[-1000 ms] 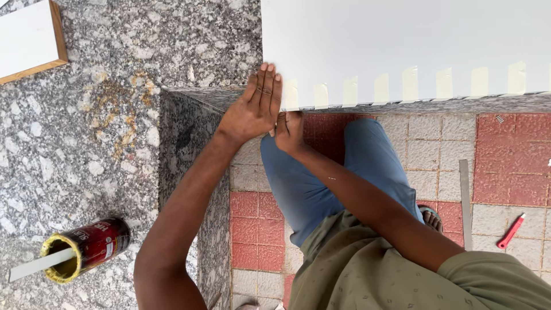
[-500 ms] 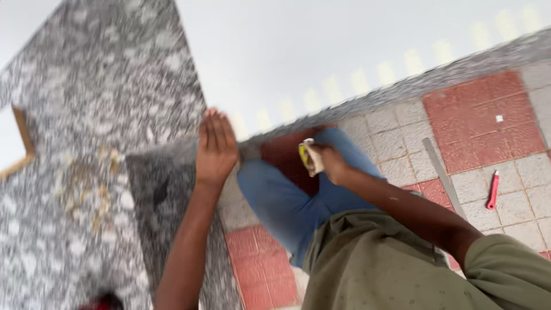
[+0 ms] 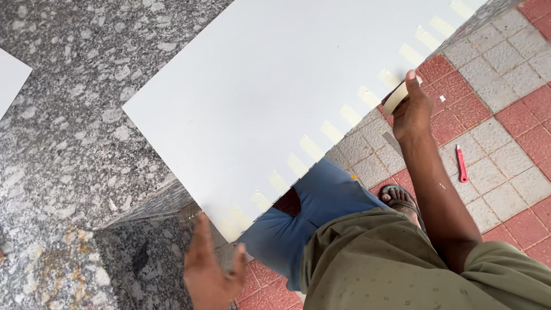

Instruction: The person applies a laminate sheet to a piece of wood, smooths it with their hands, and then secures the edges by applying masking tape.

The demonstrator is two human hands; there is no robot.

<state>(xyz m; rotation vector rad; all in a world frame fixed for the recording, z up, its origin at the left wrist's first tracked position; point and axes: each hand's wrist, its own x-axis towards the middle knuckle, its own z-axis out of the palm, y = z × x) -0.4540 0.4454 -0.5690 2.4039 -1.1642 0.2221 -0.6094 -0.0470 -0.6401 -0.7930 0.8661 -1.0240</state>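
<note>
1. The large white rectangular board looks smooth and matt, like painted or laminated sheet.
2. The short cream strips of masking tape along its near edge look papery and dull.
3. The grey speckled granite table is polished, with a rougher stained patch near left.
4. The red and grey floor tiles look matt and gritty.

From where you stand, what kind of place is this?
Probably a home or workshop floor used for craft work. A white board lies on a granite slab, its edge fixed with tape strips. The right hand holds a tape roll, and a red cutter lies on the tiles.
</note>
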